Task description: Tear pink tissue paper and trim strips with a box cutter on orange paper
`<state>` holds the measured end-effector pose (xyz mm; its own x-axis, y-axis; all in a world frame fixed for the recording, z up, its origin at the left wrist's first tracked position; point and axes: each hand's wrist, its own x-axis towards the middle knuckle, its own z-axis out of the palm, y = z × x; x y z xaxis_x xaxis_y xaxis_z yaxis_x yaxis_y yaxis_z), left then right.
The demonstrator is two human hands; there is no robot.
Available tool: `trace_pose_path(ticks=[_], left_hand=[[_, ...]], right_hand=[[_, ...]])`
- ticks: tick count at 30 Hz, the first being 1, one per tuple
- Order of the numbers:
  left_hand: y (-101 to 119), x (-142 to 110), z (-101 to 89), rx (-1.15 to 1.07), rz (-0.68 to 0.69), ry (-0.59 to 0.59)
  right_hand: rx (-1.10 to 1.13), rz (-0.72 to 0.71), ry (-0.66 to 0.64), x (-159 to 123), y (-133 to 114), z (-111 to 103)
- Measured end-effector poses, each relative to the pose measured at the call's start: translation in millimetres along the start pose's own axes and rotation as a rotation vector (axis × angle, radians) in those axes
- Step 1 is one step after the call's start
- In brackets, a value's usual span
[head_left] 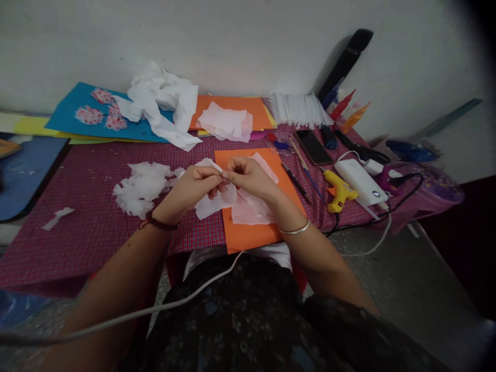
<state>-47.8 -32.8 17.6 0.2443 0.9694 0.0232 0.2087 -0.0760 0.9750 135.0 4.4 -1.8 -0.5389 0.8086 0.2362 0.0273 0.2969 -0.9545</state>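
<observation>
My left hand (194, 186) and my right hand (250, 178) meet over the front of a low table, both pinched on a thin white tissue sheet (212, 202) that hangs between them. Beneath my right hand an orange paper sheet (251, 235) lies on the red checked cloth (89, 227), with more pale tissue (250, 209) resting on it. A heap of torn white tissue pieces (141, 187) sits just left of my left hand.
A yellow glue gun (339, 191), white power bank (360, 181), phone (312, 146), brushes and pens (300, 170) lie to the right. Crumpled white tissue (163, 101), a blue card with pink patches (96, 113) and orange sheets (232, 106) line the wall. A white cable (174, 305) crosses my lap.
</observation>
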Motion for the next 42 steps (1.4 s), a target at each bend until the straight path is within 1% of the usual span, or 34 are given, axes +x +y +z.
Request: trace_pose_path(ticks=[2, 3, 6, 8, 10, 13, 14, 16, 19, 21, 23, 25, 26, 29, 30, 31, 33, 35, 39, 42], left_hand=[[0, 0, -0.5, -0.027, -0.022, 0.009], [0, 0, -0.8, -0.035, -0.035, 0.016], [-1, 0, -1.6, -0.018, -0.07, 0.026], [-1, 0, -1.6, 0.014, -0.096, 0.017], [0, 0, -1.0, 0.054, -0.111, -0.003], [0, 0, 0.6, 0.175, -0.08, -0.031], [0, 1, 1.3, 0.232, -0.064, -0.037], [-2, 2, 2.4, 0.336, -0.022, -0.049], [-5, 3, 2.4, 0.414, 0.053, -0.086], [-7, 3, 1.2, 0.437, 0.089, -0.104], [-7, 3, -0.2, 0.455, 0.104, -0.088], [-7, 3, -0.2, 0.444, 0.11, -0.04], [-7, 4, 0.5, 0.412, 0.109, 0.003], [-8, 6, 4.8, 0.244, 0.096, 0.162], [-9, 7, 6.3, 0.188, 0.088, 0.196], [-10, 7, 7.6, 0.149, 0.084, 0.204], [-11, 8, 9.0, 0.124, 0.099, 0.173], [-12, 8, 8.8, 0.159, 0.127, 0.13], [-7, 4, 6.4, 0.337, 0.149, 0.077], [-3, 2, 5.4, 0.452, 0.171, 0.068]], right_hand=[[-0.076, 0.025, 0.039, 0, -1, -1], [-0.155, 0.025, 0.075, -1, -3, -1], [-0.503, -0.014, 0.208, -3, -8, 0], [-0.647, -0.031, 0.248, -3, -9, 0], [-0.627, -0.042, 0.228, -3, -8, 1], [-0.49, -0.067, 0.125, -3, -4, 1], [-0.479, -0.069, 0.096, -2, -4, 1], [-0.549, -0.052, 0.079, -2, -3, 1], [-0.693, 0.008, 0.143, -2, -5, 2], [-0.67, 0.041, 0.197, -2, -4, 2], [-0.585, 0.052, 0.238, -1, -2, 2], [-0.501, 0.041, 0.266, -1, 0, 3], [-0.47, 0.032, 0.274, 0, 1, 3], [-0.418, 0.019, 0.271, 0, 0, 6], [-0.411, 0.019, 0.262, 0, 0, 7], [-0.408, 0.018, 0.253, 0, 0, 8], [-0.413, 0.012, 0.242, -1, 0, 10], [-0.432, 0.003, 0.239, -2, 1, 11], [-0.489, 0.006, 0.252, -2, 0, 11], [-0.517, 0.025, 0.263, -1, -1, 11]])
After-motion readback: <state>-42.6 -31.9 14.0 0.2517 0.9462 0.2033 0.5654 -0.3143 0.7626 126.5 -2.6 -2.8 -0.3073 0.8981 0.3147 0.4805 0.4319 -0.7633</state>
